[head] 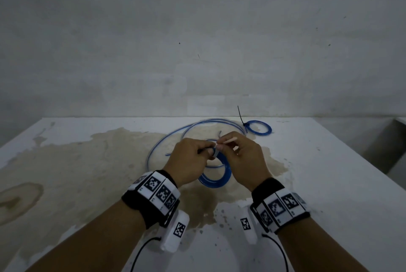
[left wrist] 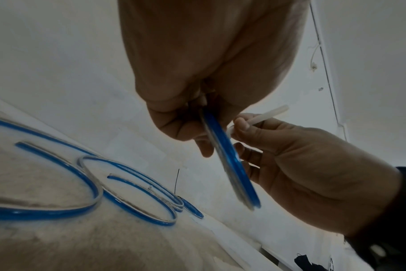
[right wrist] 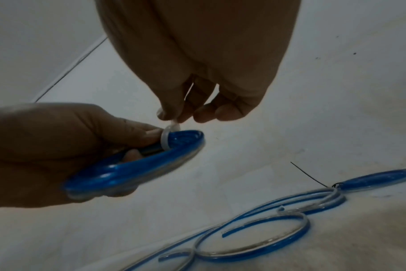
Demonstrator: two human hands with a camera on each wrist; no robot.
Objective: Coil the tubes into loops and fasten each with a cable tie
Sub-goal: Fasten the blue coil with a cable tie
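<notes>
My left hand [head: 198, 155] grips a small coil of blue tube [head: 216, 176] held above the table. A white cable tie [right wrist: 167, 137] loops round the coil's top, next to my left thumb. My right hand [head: 228, 146] pinches the tie's tail [left wrist: 268, 114], which sticks out up and to the right. In the right wrist view the right fingertips [right wrist: 174, 114] sit just above the tie's loop. A second blue coil [head: 260, 127] lies at the back of the table, bound by a black cable tie [head: 241, 116] whose tail points upward.
Loose blue tubes [head: 163, 143] curve over the stained white table [head: 87, 161] behind my hands, with cut ends near the middle [right wrist: 224, 234]. A plain wall rises behind the table's far edge. The table's right edge drops off at the right.
</notes>
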